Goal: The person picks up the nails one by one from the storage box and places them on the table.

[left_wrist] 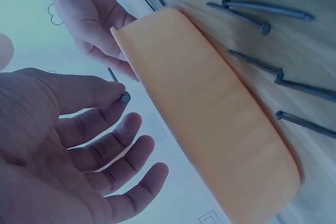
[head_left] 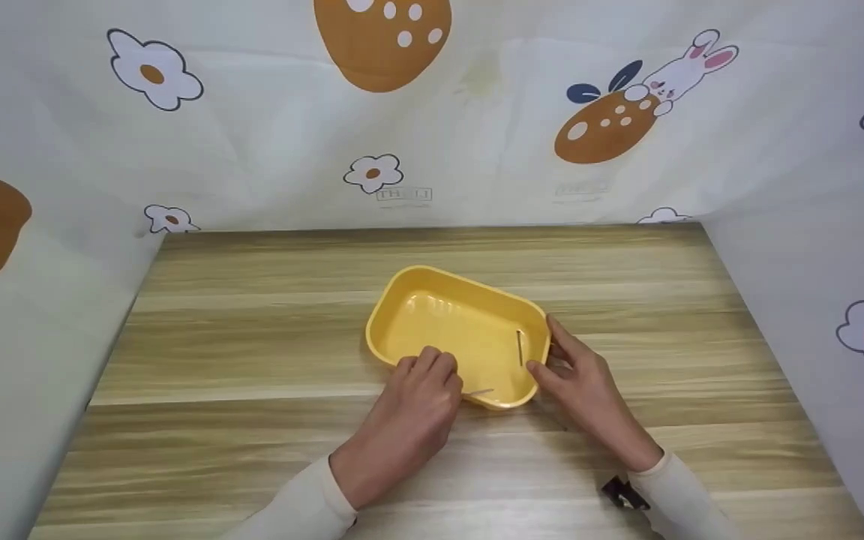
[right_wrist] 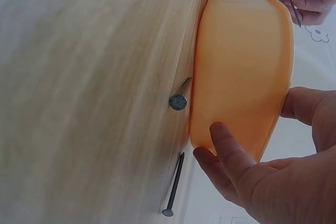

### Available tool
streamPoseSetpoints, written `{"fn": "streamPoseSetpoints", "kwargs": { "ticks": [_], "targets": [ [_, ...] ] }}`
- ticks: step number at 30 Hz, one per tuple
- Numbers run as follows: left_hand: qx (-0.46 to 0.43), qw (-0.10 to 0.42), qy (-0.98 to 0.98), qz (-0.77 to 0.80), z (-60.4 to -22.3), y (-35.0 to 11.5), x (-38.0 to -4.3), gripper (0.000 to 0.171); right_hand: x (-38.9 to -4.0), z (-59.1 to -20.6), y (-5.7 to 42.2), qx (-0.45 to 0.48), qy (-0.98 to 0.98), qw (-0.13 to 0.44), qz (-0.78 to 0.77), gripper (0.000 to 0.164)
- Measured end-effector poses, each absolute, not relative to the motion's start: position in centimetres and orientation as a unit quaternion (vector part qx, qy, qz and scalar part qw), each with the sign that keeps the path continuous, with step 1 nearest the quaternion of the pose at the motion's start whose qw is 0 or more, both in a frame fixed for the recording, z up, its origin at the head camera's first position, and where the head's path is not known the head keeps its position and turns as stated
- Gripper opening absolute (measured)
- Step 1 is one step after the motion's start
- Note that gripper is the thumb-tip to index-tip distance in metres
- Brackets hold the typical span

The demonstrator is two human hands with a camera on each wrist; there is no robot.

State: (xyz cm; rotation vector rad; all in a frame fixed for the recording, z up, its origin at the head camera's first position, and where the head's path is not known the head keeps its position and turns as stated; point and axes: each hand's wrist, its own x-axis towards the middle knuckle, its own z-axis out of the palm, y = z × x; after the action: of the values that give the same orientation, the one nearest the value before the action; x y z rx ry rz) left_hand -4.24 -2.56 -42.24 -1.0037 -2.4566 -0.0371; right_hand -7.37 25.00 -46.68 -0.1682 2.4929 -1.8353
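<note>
My left hand point(head_left: 418, 394) pinches a nail point(left_wrist: 126, 97) between thumb and forefinger, its other fingers loosely bent. In the head view, that hand is over the near rim of a yellow plastic tray point(head_left: 432, 330), with the nail's shank pointing right. My right hand point(head_left: 586, 386) grips the tray's right end, thumb at the rim and fingers against the outer wall point(right_wrist: 241, 61). Inside the tray, near that end, lies another dark nail point(head_left: 520, 349).
Several loose nails point(left_wrist: 273, 10) lie on the wooden table point(head_left: 237, 360) beside the tray. Near my right hand are more nails, one point(right_wrist: 173, 184) lying close to the tray. A patterned white sheet point(head_left: 267, 135) hangs behind and at both sides.
</note>
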Motion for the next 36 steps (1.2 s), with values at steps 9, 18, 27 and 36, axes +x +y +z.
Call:
{"fn": "streamPoseSetpoints", "kwargs": {
  "ticks": [9, 18, 27, 36],
  "targets": [
    [-0.368, 0.241, -0.898, -0.019, -42.6, -2.7, -3.3, 0.012, -7.3, -46.6, 24.9, -0.05, 0.806, 0.02, -0.59, 0.08],
    [-0.373, 0.231, -0.898, -0.033, -43.0, -2.9, -2.3, 0.012, -7.3, -46.7, 24.9, -0.046, 0.805, 0.02, -0.592, 0.082],
    [-0.379, 0.202, -0.902, -0.036, -43.3, -3.2, -1.4, 0.016, -7.2, -46.7, 24.9, -0.052, 0.801, 0.018, -0.597, 0.081],
    [-0.373, 0.182, -0.909, -0.043, -43.9, -3.2, -1.1, 0.008, -7.3, -46.6, 24.9, -0.048, 0.805, 0.021, -0.591, 0.081]
  ]
}}
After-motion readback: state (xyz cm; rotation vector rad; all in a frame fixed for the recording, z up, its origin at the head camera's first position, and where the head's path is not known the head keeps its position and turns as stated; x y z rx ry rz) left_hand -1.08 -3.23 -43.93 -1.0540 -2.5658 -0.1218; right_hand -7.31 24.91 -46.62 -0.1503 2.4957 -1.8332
